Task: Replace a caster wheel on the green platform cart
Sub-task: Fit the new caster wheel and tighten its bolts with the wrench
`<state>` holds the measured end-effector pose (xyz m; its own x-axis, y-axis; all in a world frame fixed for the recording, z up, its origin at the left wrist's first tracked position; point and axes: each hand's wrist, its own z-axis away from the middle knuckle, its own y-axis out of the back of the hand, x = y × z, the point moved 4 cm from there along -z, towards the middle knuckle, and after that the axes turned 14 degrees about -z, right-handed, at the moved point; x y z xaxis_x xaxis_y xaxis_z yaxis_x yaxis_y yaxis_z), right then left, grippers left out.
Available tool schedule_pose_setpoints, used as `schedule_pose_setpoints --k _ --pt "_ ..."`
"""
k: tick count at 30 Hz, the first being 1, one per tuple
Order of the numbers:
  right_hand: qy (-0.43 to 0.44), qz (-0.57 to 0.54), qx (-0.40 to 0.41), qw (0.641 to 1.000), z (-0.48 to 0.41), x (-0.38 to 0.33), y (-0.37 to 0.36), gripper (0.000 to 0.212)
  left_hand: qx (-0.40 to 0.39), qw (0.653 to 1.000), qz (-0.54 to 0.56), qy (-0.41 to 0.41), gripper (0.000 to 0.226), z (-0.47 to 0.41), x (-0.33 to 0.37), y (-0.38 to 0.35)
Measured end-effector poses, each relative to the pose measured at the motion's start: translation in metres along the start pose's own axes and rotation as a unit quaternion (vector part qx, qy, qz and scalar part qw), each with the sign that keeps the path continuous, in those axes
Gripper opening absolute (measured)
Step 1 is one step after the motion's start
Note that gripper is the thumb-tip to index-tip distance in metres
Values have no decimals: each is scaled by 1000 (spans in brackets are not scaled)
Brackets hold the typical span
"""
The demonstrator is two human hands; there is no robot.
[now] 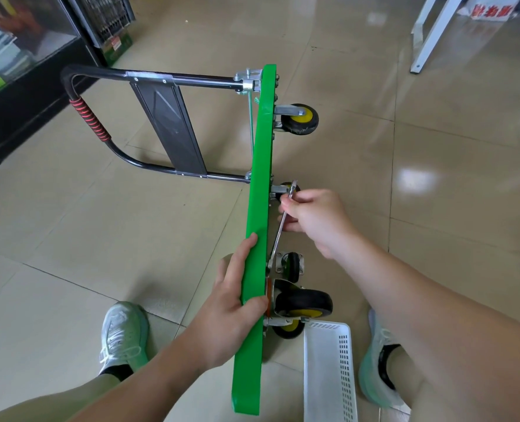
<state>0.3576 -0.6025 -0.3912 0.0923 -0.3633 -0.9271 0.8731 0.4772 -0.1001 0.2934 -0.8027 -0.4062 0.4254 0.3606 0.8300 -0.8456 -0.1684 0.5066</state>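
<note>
Head view: my left hand (231, 306) grips green cart deck (257, 193), my right hand (316, 220) pinches wrench (277, 239) on caster (278, 188). I hold cart steady, turn slow, keep wrench from slipping.

The green deck (260, 178) is clasped by the left hand (231, 309); a wrench (278, 239) is pinched by the right hand (316, 220) beside it.
</note>
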Motion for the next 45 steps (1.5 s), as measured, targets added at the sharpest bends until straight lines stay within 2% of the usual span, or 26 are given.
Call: schedule_pose_setpoints --k 6,9,14,22,26,33,37,45 --pt "-7 -41 -25 999 4 -10 -4 9 -16 1000 -12 -1 87 -1 2 2" --pt "68 -66 -40 995 16 -33 2 11 -11 1000 -15 -1 87 -1 2 2" --pt "208 1 -103 973 54 -43 7 24 -1 1000 -8 1 85 0 0 1" --pt "286 0 -156 946 83 -10 2 19 11 1000 18 18 87 0 -3 -3" --pt "336 34 -134 931 89 -5 0 16 11 999 20 23 87 0 -3 -4" --pt "291 21 -111 950 72 -7 -4 20 4 1000 19 17 86 0 0 -2" --pt "270 46 -113 955 70 -15 -12 30 3 1000 8 14 84 -2 1 0" --pt "135 31 -34 990 31 -12 -11 24 -8 1000 10 2 83 -2 4 2"
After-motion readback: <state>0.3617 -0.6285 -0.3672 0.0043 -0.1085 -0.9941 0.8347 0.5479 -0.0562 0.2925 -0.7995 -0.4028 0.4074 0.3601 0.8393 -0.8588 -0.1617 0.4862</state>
